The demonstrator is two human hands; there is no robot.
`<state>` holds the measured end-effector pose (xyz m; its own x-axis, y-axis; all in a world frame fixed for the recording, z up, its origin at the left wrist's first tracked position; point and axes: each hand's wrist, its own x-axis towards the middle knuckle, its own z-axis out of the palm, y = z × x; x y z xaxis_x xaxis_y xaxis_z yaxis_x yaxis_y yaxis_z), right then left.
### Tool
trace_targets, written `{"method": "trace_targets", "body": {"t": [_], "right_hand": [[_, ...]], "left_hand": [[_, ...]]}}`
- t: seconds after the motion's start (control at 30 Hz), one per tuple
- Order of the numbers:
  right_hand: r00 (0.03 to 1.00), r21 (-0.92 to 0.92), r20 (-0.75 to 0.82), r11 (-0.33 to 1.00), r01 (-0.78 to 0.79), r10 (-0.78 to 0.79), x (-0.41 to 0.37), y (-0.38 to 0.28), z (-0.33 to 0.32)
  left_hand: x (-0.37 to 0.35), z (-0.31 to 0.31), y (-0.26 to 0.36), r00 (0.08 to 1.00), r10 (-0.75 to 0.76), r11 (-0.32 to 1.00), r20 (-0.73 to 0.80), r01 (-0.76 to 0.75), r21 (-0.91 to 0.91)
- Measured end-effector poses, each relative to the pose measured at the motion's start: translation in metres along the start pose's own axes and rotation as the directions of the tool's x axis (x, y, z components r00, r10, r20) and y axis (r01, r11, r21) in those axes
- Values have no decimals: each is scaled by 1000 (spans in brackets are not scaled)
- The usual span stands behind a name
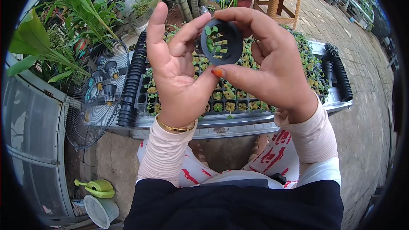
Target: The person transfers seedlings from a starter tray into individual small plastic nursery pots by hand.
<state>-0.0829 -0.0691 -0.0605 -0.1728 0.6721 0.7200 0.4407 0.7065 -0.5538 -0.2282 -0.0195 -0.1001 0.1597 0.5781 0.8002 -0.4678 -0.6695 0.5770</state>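
Observation:
A black net pot (234,42) with slotted sides is held up above the seedling trays, its round opening tilted toward me. Small green seedling leaves (210,38) show inside it at the left. My right hand (270,53) grips its rim between thumb and fingers. On the other side, my left hand (179,68) has its thumb and a bent finger against the pot, while one finger stands straight up. Below are black seedling trays (217,95) full of small green sprouts in yellowish plugs. Whether my left hand also pinches the seedling is hidden.
Stacked black pots lie at the trays' left (133,81) and right (342,79) ends. A wire fan guard (76,121) holds several filled net pots (110,91). A brown stool (279,0) stands behind; a green watering can (100,188) and tub (101,211) sit lower left.

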Motion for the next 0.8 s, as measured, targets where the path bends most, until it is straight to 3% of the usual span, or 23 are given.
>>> {"method": "trace_targets", "body": {"t": [0.03, 0.07, 0.13, 0.2, 0.27, 0.3, 0.33, 0.4, 0.5, 0.63, 0.8], "right_hand": [[993, 115, 21, 986, -118, 117, 1, 1, -1], [993, 117, 21, 986, -119, 117, 4, 4, -4], [952, 409, 95, 861, -304, 291, 11, 9, -12], [949, 488, 120, 815, -311, 291, 14, 11, -16], [947, 557, 164, 766, -321, 278, 15, 16, -18], [967, 565, 101, 786, -251, 236, 16, 21, -15], [966, 566, 102, 785, -251, 236, 17, 22, -15], [970, 569, 135, 785, -244, 204, 19, 23, -14], [963, 557, 166, 785, -269, 212, 21, 24, -14], [942, 516, 221, 789, -334, 254, 22, 23, -15], [961, 458, 185, 848, -268, 203, 22, 25, -13]], "left_hand": [[2, -3, -1, 1000, 0, 1000, 24, 0, -2], [2, -6, 1, 1000, -1, 1000, 24, 1, -1], [4, -12, 6, 946, -323, 907, 19, 315, -278], [5, -22, 2, 933, -359, 875, 17, 343, -342], [6, -28, 3, 776, -617, 596, 132, 570, -565], [7, -28, 5, 722, -674, 527, 154, 617, -585], [6, -30, 3, 722, -674, 527, 153, 616, -585], [3, -36, -1, 653, -695, 370, 300, 683, -629], [3, -37, -2, 641, -686, 305, 344, 683, -664], [2, -42, -4, 633, -711, 327, 307, 683, -653], [3, -45, -5, 617, -740, 369, 269, 705, -605]]}}
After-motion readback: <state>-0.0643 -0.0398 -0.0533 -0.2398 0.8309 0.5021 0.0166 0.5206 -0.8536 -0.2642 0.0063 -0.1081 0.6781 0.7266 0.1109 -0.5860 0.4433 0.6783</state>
